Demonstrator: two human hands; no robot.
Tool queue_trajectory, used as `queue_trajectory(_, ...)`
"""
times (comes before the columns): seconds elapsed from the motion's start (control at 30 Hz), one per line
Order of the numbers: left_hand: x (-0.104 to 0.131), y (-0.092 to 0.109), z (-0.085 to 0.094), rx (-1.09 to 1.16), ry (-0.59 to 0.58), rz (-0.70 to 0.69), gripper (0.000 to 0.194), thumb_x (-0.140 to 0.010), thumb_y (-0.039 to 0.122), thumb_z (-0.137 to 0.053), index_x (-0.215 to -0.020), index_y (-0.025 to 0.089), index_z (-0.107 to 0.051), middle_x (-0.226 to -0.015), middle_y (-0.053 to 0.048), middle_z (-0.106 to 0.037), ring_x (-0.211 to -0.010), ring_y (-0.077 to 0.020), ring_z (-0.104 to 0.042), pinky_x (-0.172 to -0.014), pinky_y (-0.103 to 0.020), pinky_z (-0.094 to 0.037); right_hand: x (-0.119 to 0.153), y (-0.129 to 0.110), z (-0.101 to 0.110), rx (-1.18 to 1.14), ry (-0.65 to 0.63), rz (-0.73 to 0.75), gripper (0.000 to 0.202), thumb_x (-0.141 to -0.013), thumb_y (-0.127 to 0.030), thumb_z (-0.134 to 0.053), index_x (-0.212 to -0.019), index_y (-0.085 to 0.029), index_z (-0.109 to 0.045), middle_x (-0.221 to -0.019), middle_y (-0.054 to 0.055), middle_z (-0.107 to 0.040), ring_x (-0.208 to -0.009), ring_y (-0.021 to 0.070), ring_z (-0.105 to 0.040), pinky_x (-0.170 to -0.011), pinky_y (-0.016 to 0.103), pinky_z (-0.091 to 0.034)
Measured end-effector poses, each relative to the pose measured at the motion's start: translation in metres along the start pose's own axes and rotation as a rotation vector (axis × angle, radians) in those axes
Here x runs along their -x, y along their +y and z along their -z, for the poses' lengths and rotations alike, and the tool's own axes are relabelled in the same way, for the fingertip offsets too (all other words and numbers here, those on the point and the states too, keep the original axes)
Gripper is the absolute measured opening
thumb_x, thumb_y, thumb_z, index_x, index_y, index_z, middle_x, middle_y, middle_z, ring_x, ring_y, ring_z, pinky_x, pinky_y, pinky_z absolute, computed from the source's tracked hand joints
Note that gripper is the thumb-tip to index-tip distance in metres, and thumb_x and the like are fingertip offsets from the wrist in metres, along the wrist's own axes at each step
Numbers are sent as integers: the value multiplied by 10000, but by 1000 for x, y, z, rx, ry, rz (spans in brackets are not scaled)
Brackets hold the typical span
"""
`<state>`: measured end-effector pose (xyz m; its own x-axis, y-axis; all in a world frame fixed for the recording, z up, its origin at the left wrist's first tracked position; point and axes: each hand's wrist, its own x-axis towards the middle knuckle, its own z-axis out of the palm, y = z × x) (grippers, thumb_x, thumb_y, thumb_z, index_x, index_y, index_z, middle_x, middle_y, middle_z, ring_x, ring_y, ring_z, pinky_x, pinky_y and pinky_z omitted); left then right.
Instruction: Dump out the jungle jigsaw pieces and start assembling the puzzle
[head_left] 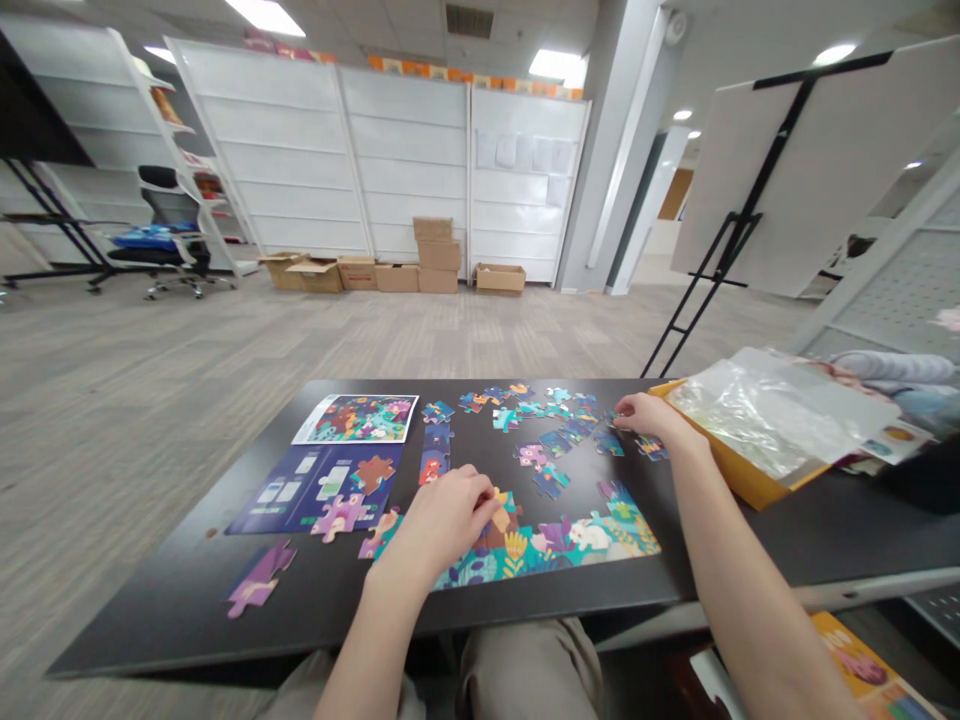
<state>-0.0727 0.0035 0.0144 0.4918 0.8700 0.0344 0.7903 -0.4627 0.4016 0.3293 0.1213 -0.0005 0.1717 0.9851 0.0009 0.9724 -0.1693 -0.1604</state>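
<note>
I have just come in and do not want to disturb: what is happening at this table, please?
A person sits at a black table with a partly joined jigsaw puzzle. The left hand rests over its joined near section; the right hand is among the scattered pieces, beside a yellow box. Whether either grips a piece is unclear.

Head camera: a single view, worn on my head, looking forward and down.
Knees (529, 665): mine, at the bottom edge, seen from above.
Black table (180, 620): near, below the lens, my left hand (448, 510) and right hand (643, 415) seen from behind.
White shelving (409, 150): faced nearly head-on, well apart across the floor (375, 335).
</note>
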Motion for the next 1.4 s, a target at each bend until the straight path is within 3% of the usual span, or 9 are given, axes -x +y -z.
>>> queue_trajectory(0.13, 2, -4, 3, -15, -9, 25, 214, -979, 254, -521, -953, 214, -730, -1002, -46, -712, -934, -203, -687, -789, -292, -488, -3, 1, -4, 19, -15, 24, 294, -728, -231, -748, -1018, -213, -790, -981, 90, -798, -887, 245, -746, -740, 284, -548)
queue_trajectory(0.3, 8, -19, 10, -54, 66, 81, 205, -978, 257, -523, -945, 226, -723, -990, -33, -724, -931, -196, -688, -814, -290, -480, -10, 6, -8, 49, -40, 31, 268, -719, -210, -734, -979, -219, -801, -978, 101, -796, -878, 258, -742, -725, 300, -552)
queue_trajectory(0.57, 25, -45, 30, -199, 165, 392, 250, -993, 253, -478, -1032, 255, -724, -1056, -43, -749, -1003, -227, -688, -774, -296, -465, -13, 9, -10, 49, -36, 15, 299, -690, -166, -720, -982, -196, -773, -969, 106, -789, -845, 250, -734, -699, 298, -525)
queue_trajectory(0.7, 30, -45, 32, -188, 160, 403, 247, -988, 250, -481, -1023, 255, -726, -1057, -44, -755, -985, -236, -696, -753, -309, -460, -9, 7, -3, 44, 76, -6, 338, -640, -246, -776, -974, -207, -739, -943, 82, -775, -848, 251, -717, -660, 291, -494)
queue_trajectory(0.83, 32, -46, 30, -162, 154, 392, 203, -973, 259, -526, -1026, 261, -722, -1049, -34, -764, -1007, -238, -700, -753, -304, -460, -2, -4, 7, -61, 134, 54, 89, -761, -259, -660, -818, -209, -707, -791, 64, -751, -742, 216, -689, -635, 288, -464)
queue_trajectory(1.03, 32, -48, 29, -173, 137, 398, 193, -974, 274, -540, -1032, 267, -723, -1053, -26, -768, -1006, -231, -708, -751, -298, -465, 4, -22, 16, -229, 276, 121, 145, -837, -279, -598, -902, -199, -699, -838, 66, -759, -793, 227, -706, -748, 316, -510)
queue_trajectory(1.2, 30, -47, 26, -199, 93, 404, 194, -977, 284, -552, -1067, 281, -725, -1058, -29, -772, -1015, -235, -717, -735, -296, -466, -1, -13, 11, -90, 283, 43, 217, -869, -227, -549, -953, -189, -745, -894, 80, -774, -846, 241, -712, -755, 315, -504)
queue_trajectory(1.4, 30, -49, 24, -185, 100, 398, 180, -966, 280, -572, -1062, 281, -725, -1072, -26, -774, -1010, -239, -721, -734, -303, -470, -7, 1, 4, 43, 172, -77, 313, -831, -149, -548, -1032, -208, -781, -1018, 112, -787, -922, 266, -722, -724, 312, -494)
